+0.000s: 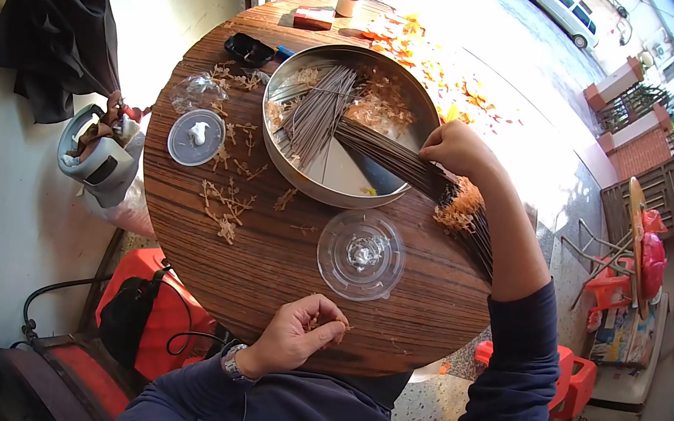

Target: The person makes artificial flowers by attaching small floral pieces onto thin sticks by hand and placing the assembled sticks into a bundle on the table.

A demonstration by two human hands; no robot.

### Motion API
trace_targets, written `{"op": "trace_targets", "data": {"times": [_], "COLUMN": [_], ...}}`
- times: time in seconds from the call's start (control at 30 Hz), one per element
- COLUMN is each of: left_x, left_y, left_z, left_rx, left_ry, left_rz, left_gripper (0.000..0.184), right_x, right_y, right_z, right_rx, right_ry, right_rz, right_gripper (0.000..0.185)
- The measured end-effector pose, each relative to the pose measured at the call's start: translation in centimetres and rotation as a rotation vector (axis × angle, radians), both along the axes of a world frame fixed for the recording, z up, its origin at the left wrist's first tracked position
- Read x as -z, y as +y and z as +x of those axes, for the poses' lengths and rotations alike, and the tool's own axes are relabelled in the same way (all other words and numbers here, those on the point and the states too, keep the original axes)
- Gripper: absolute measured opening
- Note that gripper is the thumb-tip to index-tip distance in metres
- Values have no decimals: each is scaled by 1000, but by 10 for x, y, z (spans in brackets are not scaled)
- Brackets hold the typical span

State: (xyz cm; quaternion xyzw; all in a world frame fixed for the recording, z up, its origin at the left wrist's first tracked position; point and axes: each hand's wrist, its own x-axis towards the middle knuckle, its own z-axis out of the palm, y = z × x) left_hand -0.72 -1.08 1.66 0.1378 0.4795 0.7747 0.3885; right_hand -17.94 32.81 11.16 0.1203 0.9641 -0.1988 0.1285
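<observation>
My right hand [461, 152] is closed in a pinch at the upper edge of a bundle of thin brown sticks [393, 156]. The bundle lies across the rim of a round metal pan [318, 191], and orange-tan petal-like pieces [461, 205] cluster around its outer part. Inside the pan are more loose thin sticks [321, 112] and a heap of tan pieces [383, 104]. Near the table's front edge, my left hand [301, 334] is closed, with a bit of a small tan piece showing at the fingertips. A clear plastic lid [362, 254] with a white dab lies between that hand and the pan.
Flat tan branching pieces [224, 207] are scattered left of the pan on the round wooden table [257, 277]. A second lid [196, 137] holds a white lump. At the back stand a red box [313, 18] and a jar [350, 2]; orange pieces [415, 35] lie beside them.
</observation>
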Motion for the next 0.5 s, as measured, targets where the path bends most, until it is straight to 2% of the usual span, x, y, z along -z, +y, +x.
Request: {"op": "trace_targets", "data": {"times": [0.23, 0.4, 0.43, 0.5], "left_x": [2, 2, 3, 7], "left_y": [-1, -1, 0, 1], "left_z": [-1, 2, 1, 2], "left_rx": [13, 0, -13, -27], "left_ry": [9, -28, -8, -5], "left_rz": [-7, -31, -16, -21], "left_gripper": [6, 6, 7, 8], "right_x": [-9, -22, -23, -34], "right_y": [-5, 4, 7, 1], "right_z": [10, 33, 44, 69], "right_rx": [-9, 7, 39, 44], "right_ry": [48, 153, 222, 298], "right_rz": [54, 121, -17, -89], "right_gripper": [19, 23, 23, 23]}}
